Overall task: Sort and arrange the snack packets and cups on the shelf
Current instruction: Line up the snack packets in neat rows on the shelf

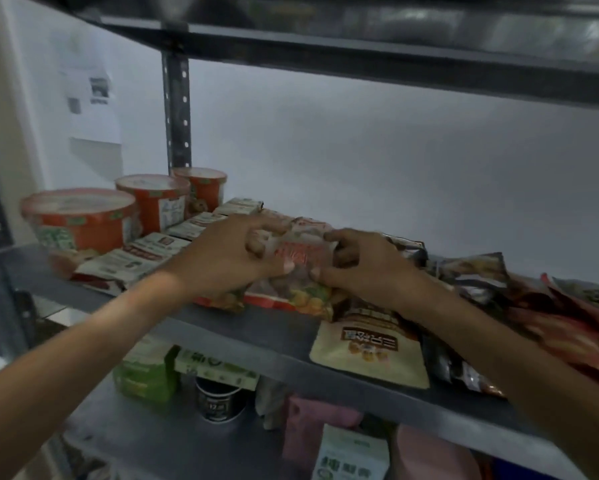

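Observation:
Both hands meet over a red and orange snack packet [300,258] lying mid-shelf. My left hand [228,254] pinches its left side and my right hand [357,265] pinches its right side. Three orange cups stand at the shelf's left: a wide bowl [79,220] in front, a taller cup [154,199] behind it and another cup [201,188] at the back. A row of flat white packets [159,247] lies beside the cups. A cream packet [367,351] hangs over the shelf's front edge [256,337] below my right wrist.
Dark and red packets [551,306] lie heaped at the shelf's right. The shelf below holds a green box [145,372], a dark cup [218,400], pink packets [312,424] and a white-green packet [350,455]. A perforated metal post [177,109] stands at the back left; another shelf board runs overhead.

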